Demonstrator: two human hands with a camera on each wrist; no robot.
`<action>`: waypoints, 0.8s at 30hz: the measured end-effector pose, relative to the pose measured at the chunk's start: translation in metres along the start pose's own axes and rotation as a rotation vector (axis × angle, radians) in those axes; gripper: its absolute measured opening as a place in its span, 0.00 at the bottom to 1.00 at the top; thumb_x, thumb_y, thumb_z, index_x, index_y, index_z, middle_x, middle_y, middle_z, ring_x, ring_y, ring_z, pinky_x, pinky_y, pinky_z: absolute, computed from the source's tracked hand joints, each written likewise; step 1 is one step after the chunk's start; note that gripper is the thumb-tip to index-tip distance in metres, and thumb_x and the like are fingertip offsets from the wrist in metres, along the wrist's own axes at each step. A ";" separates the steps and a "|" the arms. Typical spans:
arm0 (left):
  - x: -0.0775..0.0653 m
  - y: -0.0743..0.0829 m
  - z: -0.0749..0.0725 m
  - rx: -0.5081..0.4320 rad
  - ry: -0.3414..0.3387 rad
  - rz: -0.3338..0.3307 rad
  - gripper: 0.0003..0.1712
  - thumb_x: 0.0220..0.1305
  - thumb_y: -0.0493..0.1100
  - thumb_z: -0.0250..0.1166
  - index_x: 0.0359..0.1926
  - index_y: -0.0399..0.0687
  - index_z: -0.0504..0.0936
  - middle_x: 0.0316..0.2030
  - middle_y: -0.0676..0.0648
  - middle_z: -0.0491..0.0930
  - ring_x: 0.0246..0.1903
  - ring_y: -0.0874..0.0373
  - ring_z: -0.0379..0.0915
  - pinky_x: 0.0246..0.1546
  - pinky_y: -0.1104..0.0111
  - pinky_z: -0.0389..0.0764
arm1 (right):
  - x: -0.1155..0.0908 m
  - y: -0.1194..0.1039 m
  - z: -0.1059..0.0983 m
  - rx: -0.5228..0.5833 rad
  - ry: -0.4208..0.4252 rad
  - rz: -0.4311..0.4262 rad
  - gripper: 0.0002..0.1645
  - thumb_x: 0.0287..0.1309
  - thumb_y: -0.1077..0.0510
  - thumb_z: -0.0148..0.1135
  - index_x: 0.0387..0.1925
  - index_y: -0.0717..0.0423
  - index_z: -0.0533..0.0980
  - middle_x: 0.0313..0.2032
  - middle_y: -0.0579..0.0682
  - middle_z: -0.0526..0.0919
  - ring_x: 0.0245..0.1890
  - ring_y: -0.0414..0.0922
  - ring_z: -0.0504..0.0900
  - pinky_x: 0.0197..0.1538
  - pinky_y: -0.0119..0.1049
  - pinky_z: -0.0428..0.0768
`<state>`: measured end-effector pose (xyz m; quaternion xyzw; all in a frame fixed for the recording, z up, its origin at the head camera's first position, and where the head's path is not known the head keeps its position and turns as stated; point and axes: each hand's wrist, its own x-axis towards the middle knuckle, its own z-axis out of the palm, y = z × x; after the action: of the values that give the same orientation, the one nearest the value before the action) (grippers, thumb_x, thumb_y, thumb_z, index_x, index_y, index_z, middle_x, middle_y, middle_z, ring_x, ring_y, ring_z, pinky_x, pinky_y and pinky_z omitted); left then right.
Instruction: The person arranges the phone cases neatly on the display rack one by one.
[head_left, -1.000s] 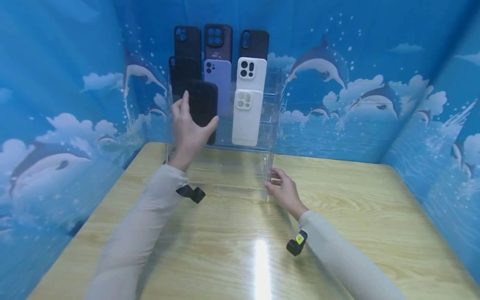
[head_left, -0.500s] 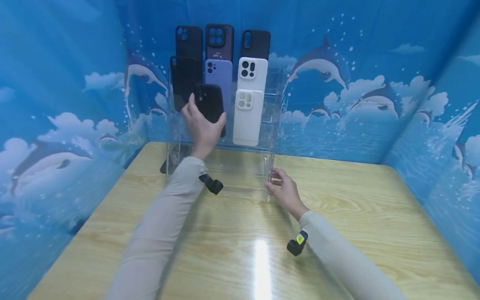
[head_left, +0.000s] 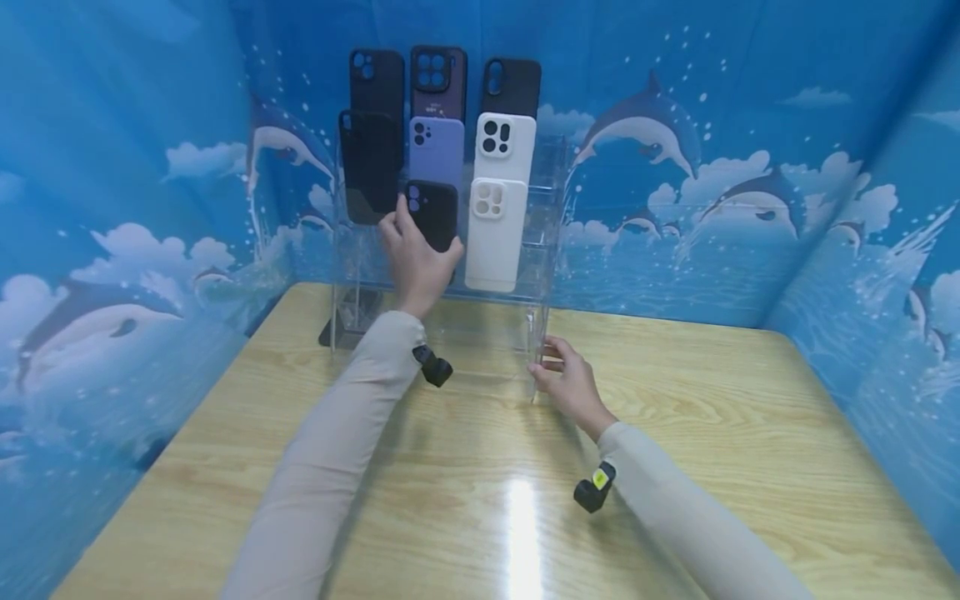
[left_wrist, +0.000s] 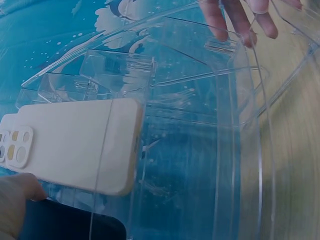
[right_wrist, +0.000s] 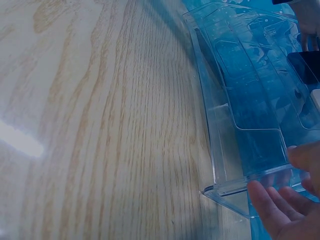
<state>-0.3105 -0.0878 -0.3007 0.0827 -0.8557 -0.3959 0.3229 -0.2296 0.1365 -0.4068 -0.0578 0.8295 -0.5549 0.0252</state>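
My left hand (head_left: 418,260) grips a black phone case (head_left: 435,210) by its side edges, thumb on the right and fingers on the left. The case stands at the lowest filled tier of a clear acrylic display rack (head_left: 483,337), beside a white phone case (head_left: 495,237). Just behind it rises a purple phone case (head_left: 437,150). In the left wrist view, the dark case (left_wrist: 70,220) shows partly under the thumb. My right hand (head_left: 572,379) holds the rack's lower right side; in the right wrist view its fingers (right_wrist: 272,205) and thumb curl round the clear edge.
Several more cases stand in the upper tiers, among them a black one (head_left: 371,167) at left and a white one (head_left: 505,146) at right. A dark case (head_left: 352,312) lies on the wooden table (head_left: 675,400) behind the rack's left side. A dolphin-print curtain (head_left: 750,192) surrounds the table.
My left hand has carried the black case rightward and slightly down, from before the left column to before the purple case. The right hand has stayed on the rack.
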 end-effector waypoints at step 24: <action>-0.005 -0.006 0.004 0.079 -0.044 0.050 0.61 0.53 0.49 0.72 0.76 0.47 0.39 0.68 0.39 0.48 0.68 0.44 0.50 0.60 0.56 0.70 | 0.000 0.001 0.000 0.022 0.001 0.001 0.33 0.62 0.64 0.60 0.67 0.61 0.62 0.59 0.63 0.72 0.56 0.59 0.75 0.45 0.38 0.83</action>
<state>-0.3099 -0.0873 -0.3094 0.0651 -0.8794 -0.3553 0.3102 -0.2293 0.1372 -0.4080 -0.0567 0.8235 -0.5638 0.0258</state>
